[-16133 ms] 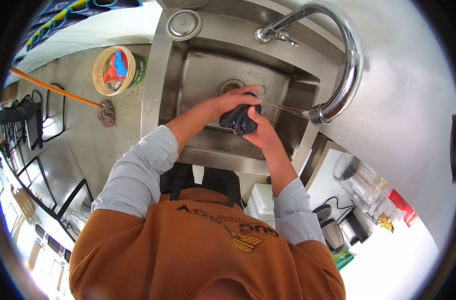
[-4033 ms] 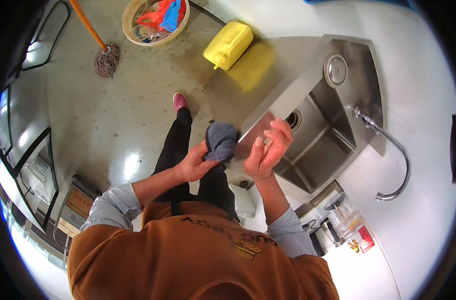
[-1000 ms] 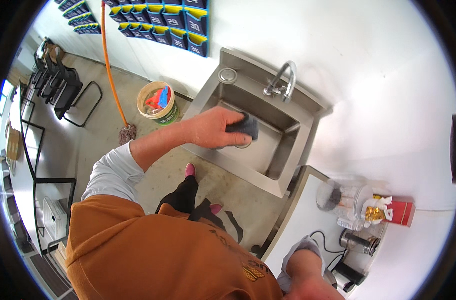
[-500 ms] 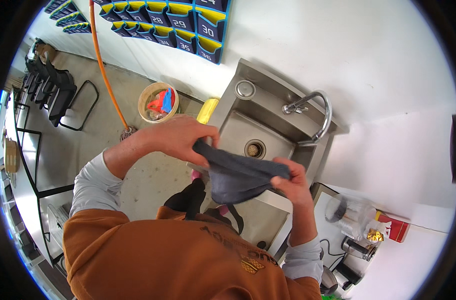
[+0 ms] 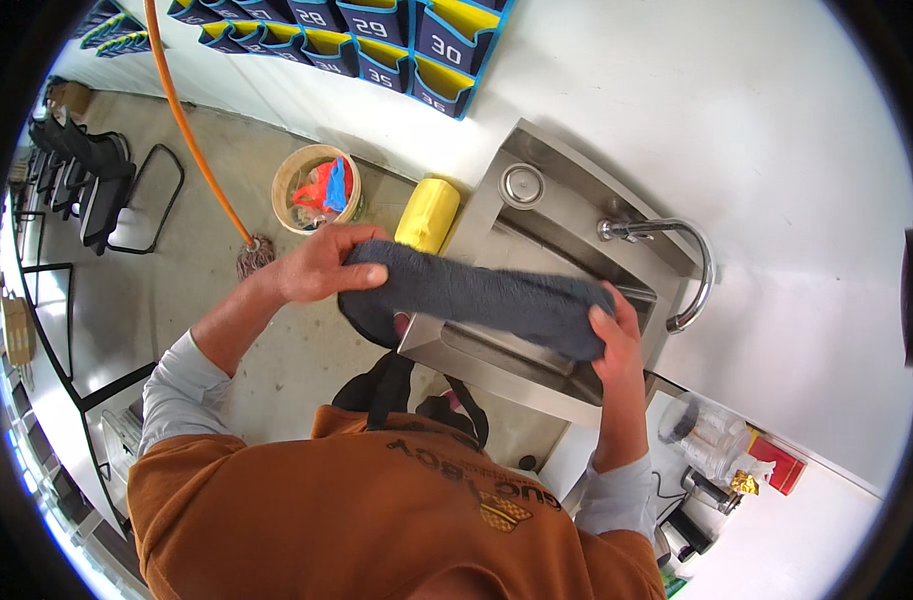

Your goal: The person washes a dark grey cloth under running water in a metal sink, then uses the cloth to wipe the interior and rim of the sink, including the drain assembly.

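A dark grey cloth (image 5: 482, 293) is stretched between my two hands in front of and above the steel sink (image 5: 477, 345). My left hand (image 5: 332, 266) grips its left end, thumb on top, and a loose fold hangs down below that hand. At the other end, my right hand (image 5: 620, 328) pinches the cloth with thumb and fingers. The cloth covers much of the basin and hides the drain. A curved chrome tap (image 5: 699, 270) rises from the sink's back ledge, beyond my right hand.
A yellow container (image 5: 429, 216) stands on the floor left of the sink. Beside it are a waste bucket (image 5: 285, 190) and an orange-handled mop (image 5: 192, 120). A numbered pocket organiser (image 5: 385, 60) hangs on the wall. Clear plastic containers (image 5: 705, 435) sit on the right counter.
The cloth has gone from sagging and bunched to pulled out into a long band. My hands have moved farther apart and higher in the view.
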Motion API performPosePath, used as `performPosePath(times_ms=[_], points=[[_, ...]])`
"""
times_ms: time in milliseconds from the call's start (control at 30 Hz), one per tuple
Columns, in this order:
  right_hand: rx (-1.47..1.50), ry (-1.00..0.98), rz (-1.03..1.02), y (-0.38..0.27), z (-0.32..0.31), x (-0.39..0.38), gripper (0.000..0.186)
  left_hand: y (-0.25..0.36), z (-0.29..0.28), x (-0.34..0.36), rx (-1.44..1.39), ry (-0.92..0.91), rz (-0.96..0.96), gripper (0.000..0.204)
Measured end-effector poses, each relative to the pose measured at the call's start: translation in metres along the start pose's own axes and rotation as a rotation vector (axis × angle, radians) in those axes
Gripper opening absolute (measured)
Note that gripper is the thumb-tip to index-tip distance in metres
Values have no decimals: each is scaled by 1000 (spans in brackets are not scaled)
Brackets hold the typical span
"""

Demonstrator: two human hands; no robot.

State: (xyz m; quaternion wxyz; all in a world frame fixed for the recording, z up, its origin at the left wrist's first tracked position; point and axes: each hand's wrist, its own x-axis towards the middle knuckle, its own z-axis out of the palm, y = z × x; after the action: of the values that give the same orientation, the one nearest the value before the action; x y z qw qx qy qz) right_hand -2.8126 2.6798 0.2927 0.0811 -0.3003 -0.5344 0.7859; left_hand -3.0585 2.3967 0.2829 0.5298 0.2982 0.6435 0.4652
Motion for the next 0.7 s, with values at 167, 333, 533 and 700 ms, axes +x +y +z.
performPosePath(times_ms=[167, 333, 533, 700], points=[[-717, 167, -49, 64, -35, 96, 45, -61, -18, 62, 312, 265, 41, 54], [-908, 153, 94, 157, -40, 119, 53, -129, 10, 111, 335, 80, -55, 53], [-357, 23, 369, 201, 7, 130, 65, -194, 65, 166, -21, 298, 90, 54], [-305, 210, 104, 183, 12, 149, 60, -189, 48, 162, 335, 545, -207, 58]])
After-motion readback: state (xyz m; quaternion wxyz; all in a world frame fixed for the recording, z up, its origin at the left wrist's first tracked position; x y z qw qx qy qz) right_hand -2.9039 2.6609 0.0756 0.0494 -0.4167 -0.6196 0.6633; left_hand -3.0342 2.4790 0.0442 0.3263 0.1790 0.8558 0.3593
